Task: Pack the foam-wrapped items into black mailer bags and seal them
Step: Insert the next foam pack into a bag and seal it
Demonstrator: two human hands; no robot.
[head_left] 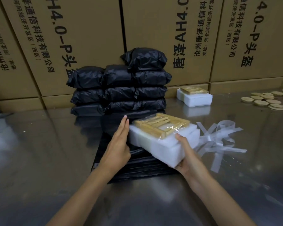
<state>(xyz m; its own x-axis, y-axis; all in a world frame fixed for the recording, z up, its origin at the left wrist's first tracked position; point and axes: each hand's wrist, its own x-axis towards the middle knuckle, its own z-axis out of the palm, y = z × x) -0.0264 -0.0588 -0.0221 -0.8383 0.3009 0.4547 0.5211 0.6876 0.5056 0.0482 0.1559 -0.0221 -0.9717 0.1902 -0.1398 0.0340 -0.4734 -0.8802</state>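
Right hand (185, 158) grips foam-wrapped item (163, 142) | left hand (119, 144) flat, fingers straight against it

A shiny metal table (39, 152) was seen filling the foreground, its surface dully reflecting the light and whatever stood on it. Behind it, a wall of large brown cardboard cartons (91, 38) was stacked, printed with black Chinese characters and "AH4.0-P", turned on their sides.

My left hand (119, 144) and right hand (185, 154) showing bare, forearms uncovered, wearing no sleeves, rings or gloves, nails trimmed short
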